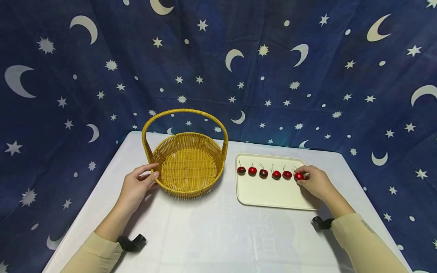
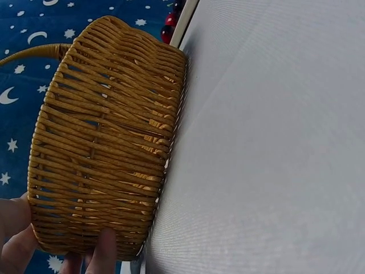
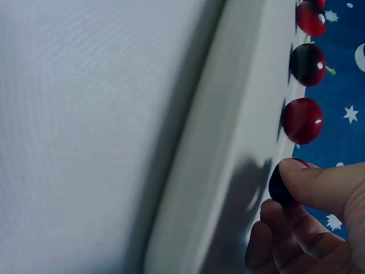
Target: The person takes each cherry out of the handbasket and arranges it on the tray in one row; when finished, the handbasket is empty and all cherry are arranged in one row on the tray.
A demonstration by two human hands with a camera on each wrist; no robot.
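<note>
A yellow-brown woven basket (image 1: 188,168) with a tall arched handle stands left of the middle of the table. My left hand (image 1: 138,185) grips its left rim, thumb and fingers on either side of the wall. To the right lies a cream rectangular tray (image 1: 263,194). Along its far part runs a row of several dark red cherries (image 1: 263,173) with stems. At the row's right end, my right hand (image 1: 315,182) pinches the last cherry (image 3: 279,185) between thumb and fingers. Whether that cherry still touches the tray, I cannot tell.
A white cloth (image 1: 205,235) covers the table. Behind it and along the sides hangs a dark blue curtain (image 1: 211,94) with moons and stars. Black wrist straps (image 1: 131,243) stick out below both sleeves. A gap of bare cloth separates basket and tray.
</note>
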